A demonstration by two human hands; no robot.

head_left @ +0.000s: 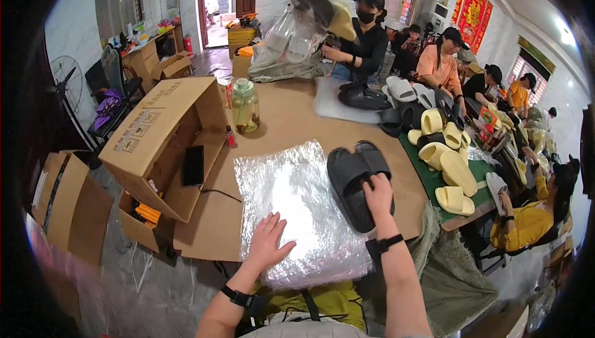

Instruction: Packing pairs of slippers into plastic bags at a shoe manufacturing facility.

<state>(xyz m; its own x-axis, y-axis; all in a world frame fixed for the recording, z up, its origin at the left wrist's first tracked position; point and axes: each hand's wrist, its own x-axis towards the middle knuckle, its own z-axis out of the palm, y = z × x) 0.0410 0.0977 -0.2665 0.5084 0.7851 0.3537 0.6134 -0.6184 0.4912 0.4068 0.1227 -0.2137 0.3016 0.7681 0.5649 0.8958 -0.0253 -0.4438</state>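
Observation:
A stack of clear plastic bags (pixel 297 195) lies flat on the brown table in front of me. My left hand (pixel 271 242) rests on its near left part with the fingers spread. My right hand (pixel 377 195) grips a pair of black slippers (pixel 350 180) at the right edge of the stack; its fingertips are partly hidden at the slipper. Pale yellow slippers (pixel 457 174) are piled on a green surface to the right, with black and white ones beyond them.
On the left of the table stands an open cardboard box (pixel 164 140) with a phone (pixel 193 166) inside. A glass jar (pixel 245 107) and a small red bottle (pixel 231 136) are beside it. Across the table, a person (pixel 362 43) is near bagged slippers (pixel 297 31). More people sit along the right.

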